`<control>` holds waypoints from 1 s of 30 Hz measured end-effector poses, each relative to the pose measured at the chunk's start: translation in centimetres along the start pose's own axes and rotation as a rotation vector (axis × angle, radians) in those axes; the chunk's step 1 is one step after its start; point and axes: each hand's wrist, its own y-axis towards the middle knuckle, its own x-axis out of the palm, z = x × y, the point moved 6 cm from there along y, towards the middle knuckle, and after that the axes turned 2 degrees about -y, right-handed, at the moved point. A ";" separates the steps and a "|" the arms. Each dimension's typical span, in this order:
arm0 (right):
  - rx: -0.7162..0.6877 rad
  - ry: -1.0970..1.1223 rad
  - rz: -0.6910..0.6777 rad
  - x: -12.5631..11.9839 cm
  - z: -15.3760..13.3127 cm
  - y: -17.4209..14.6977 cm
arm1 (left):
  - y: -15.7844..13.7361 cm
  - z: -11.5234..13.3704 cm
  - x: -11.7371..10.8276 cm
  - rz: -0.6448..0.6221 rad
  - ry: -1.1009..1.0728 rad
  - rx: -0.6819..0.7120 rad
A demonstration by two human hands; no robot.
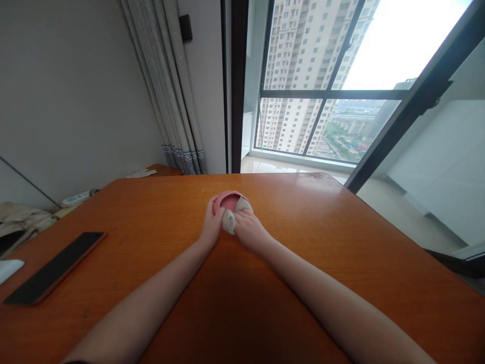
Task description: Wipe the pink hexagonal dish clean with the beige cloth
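Note:
Near the middle of the table, my left hand is closed on the left side of a small pink hollow thing, with a rounded rim and an opening facing me. It may be a bowl or a slipper; too little shows to tell. My right hand grips a crumpled off-white cloth. One part of the cloth bulges below the pink thing, between my hands, and another lies against the right side of its opening. My fingers hide much of both things.
The brown wooden table spreads around my arms. A long black flat panel with a reddish-brown edge lies at the left, with a white object beside it. Behind stand a grey curtain and a large window.

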 end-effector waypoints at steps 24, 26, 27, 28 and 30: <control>-0.108 -0.006 -0.074 0.0 0.8 -0.1 | 1.0 0.1 0.5 -0.298 -0.179 -0.217; -0.046 -0.008 -0.080 0.3 0.7 -0.2 | 0.1 -0.3 0.7 -0.158 -0.246 -0.239; -0.004 -0.009 -0.074 0.5 0.7 -0.2 | -0.5 -0.4 1.0 -0.100 -0.284 -0.244; 0.035 -0.008 -0.062 0.5 0.7 -0.3 | -1.0 -0.5 1.3 -0.065 -0.316 -0.245; 0.085 0.004 -0.037 0.6 0.7 -0.4 | -1.7 -0.6 1.8 -0.057 -0.324 -0.235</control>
